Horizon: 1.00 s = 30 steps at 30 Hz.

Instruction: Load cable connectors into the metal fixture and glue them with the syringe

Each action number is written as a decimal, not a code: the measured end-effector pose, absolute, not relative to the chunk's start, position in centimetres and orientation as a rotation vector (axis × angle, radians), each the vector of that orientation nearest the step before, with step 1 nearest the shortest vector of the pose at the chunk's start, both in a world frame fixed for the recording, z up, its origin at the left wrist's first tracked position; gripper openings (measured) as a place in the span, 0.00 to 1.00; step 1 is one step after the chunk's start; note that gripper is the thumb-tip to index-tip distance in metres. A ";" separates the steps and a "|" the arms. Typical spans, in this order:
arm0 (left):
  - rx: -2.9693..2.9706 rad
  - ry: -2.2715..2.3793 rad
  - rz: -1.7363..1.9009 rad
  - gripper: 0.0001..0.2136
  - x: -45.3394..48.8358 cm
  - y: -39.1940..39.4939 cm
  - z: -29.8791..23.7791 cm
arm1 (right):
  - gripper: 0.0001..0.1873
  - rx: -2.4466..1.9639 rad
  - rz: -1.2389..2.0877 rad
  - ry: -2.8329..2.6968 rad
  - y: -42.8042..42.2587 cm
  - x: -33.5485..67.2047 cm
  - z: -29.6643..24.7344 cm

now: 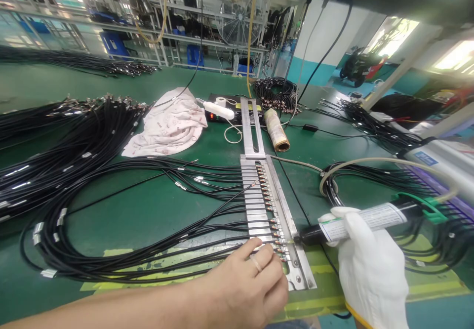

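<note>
Across the green table lies a metal fixture [272, 205] with a row of slots. Black cables [207, 227] run into it from the left, and their stripped metal ends line up along its right side. My bare left hand [255, 274], with a ring on one finger, rests at the fixture's near end. Its fingers are curled together over a cable, and what lies beneath them is partly hidden. My white-gloved right hand [370, 265] is wrapped round a labelled dispensing syringe [370, 220], held nearly level. The syringe's thin tip points left at the cable ends close to my left fingers.
Black cable bundles [92, 136] cover the left of the table. Behind the fixture are a crumpled cloth [170, 124], a white-handled tool [218, 110], a dark box with a red light and a tape-wrapped roll [277, 131]. An air hose [370, 161] loops to the syringe. A metal-cased machine [444, 161] stands right.
</note>
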State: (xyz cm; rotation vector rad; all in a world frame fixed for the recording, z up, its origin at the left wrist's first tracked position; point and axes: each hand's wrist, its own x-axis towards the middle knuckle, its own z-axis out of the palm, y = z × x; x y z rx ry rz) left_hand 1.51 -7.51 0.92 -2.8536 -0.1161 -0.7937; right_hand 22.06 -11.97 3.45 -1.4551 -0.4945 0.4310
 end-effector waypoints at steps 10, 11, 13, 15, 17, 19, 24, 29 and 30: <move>-2.852 -0.119 -0.793 0.08 1.6 -7.6 1.0 | 0.20 -1.567 0.364 -0.541 -11.4 21.8 4.0; -2.851 -0.121 -0.786 0.08 1.6 -7.6 1.0 | 0.21 -1.569 0.360 -0.552 -11.4 21.7 4.2; -2.846 -0.119 -0.782 0.09 1.5 -7.6 1.0 | 0.21 -1.564 0.355 -0.552 -11.2 21.5 4.6; -2.846 -0.119 -0.774 0.09 1.5 -7.6 1.0 | 0.21 -1.571 0.376 -0.529 -11.1 21.4 5.0; -2.846 -0.121 -0.772 0.08 1.5 -7.5 1.0 | 0.21 -1.598 0.401 -0.492 -11.0 21.2 5.4; -2.847 -0.118 -0.780 0.08 1.5 -7.5 0.9 | 0.23 -1.617 0.407 -0.458 -10.8 21.1 5.8; -2.859 -0.121 -0.818 0.07 1.6 -7.5 0.9 | 0.22 -1.560 0.443 -0.420 -10.9 20.9 6.0; -2.860 -0.127 -0.814 0.07 1.7 -7.4 1.3 | 0.20 -1.516 0.437 -0.406 -11.0 21.0 5.7; -2.860 -0.125 -0.815 0.07 1.7 -7.4 1.4 | 0.19 -1.512 0.446 -0.405 -10.9 21.0 5.6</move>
